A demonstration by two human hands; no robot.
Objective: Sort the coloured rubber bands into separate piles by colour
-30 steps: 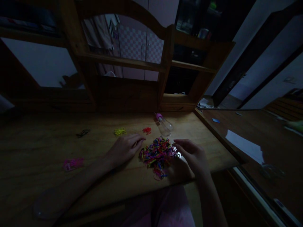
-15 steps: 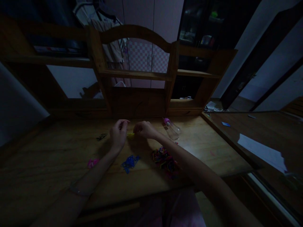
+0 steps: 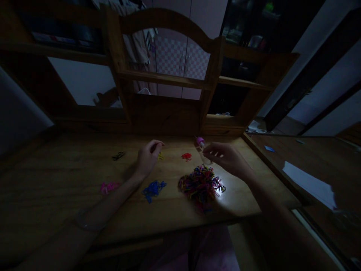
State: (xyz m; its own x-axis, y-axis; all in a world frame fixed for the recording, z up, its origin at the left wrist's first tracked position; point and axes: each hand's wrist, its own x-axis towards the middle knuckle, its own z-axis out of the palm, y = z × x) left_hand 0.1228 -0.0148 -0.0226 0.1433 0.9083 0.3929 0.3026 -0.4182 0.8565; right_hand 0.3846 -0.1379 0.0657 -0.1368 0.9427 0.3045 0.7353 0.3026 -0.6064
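Observation:
My left hand (image 3: pixel 148 158) hovers over the table beside a small yellow heap (image 3: pixel 160 156) of thin loops that look like rubber bands. Its thumb and fingertips are pinched together; whatever they hold is too small to make out. My right hand (image 3: pixel 228 158) is above the far right edge of a large mixed-colour pile (image 3: pixel 199 184) of the same loops, in front of the bottle. Its fingers are loosely bent with gaps between them, and nothing shows in them. A red heap (image 3: pixel 186 156) lies between the hands. Nearer me is a blue heap (image 3: pixel 153 190).
A pink heap (image 3: pixel 109 187) and a black one (image 3: pixel 119 155) lie on the left. The clear bottle with a pink top (image 3: pixel 200 141) is partly behind my right hand. A wooden shelf unit (image 3: pixel 166 77) rises at the table's back. Paper (image 3: pixel 308 184) lies on the right-hand surface.
My right hand has moved right, from the yellow heap to above the mixed pile, uncovering the red heap. My left hand stays near the yellow heap. The camera view has tilted down slightly.

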